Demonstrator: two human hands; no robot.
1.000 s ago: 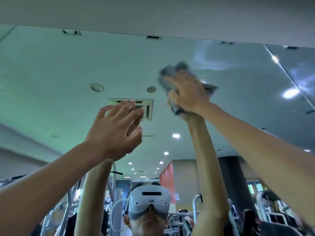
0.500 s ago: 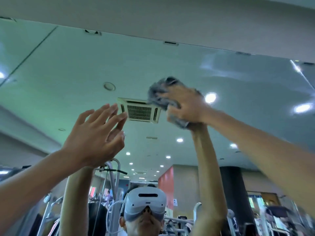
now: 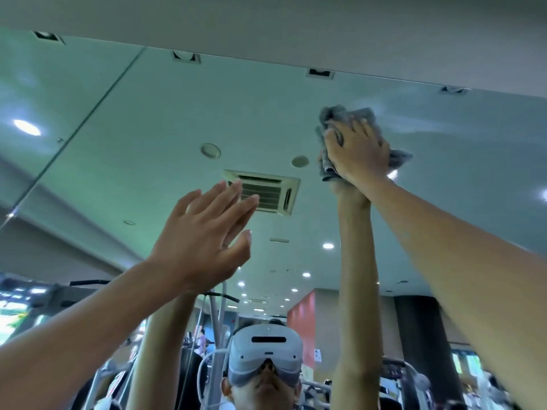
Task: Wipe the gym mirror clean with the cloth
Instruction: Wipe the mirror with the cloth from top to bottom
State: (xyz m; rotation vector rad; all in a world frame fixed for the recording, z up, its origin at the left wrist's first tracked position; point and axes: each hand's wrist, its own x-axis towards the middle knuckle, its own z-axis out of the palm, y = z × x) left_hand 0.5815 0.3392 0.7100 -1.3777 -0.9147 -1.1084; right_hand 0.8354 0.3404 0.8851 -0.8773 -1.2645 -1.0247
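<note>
We list: mirror (image 3: 118, 128) with panel seam (image 3: 88, 113); left hand (image 3: 201, 241), fingers straight, flat at the glass, covering the reflected ceiling vent's (image 3: 266, 190) left edge; reflected headset (image 3: 263, 350) below; right hand (image 3: 358, 155) gripping the bunched grey cloth (image 3: 334, 113) against the glass, upper right. Half a second ago the cloth touched the vent; now it is well apart.

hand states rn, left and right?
Left hand: open, fingers straight, holding nothing, raised by the mirror.
Right hand: grips the bunched grey cloth, pressing it to the mirror.
</note>
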